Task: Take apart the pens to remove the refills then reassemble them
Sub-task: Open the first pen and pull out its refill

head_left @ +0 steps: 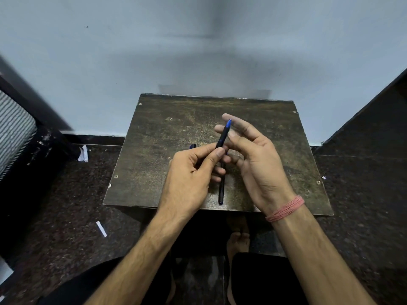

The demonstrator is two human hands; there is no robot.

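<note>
A dark pen with a blue tip (pixel 223 135) points up and away, above a small worn table (pixel 158 133). My left hand (pixel 189 175) pinches its lower end between thumb and forefinger. My right hand (pixel 251 155) is beside it with fingers spread; its thumb and fingertips touch the pen's upper part. A second dark pen (pixel 221 188) lies on the table below my hands, running toward the near edge. A small dark piece (pixel 193 146) peeks out behind my left hand.
The table stands on a dark speckled floor against a pale wall. Scraps of white paper (pixel 83 153) lie on the floor at left. My bare foot (pixel 237 241) is under the table's near edge. Dark furniture flanks both sides.
</note>
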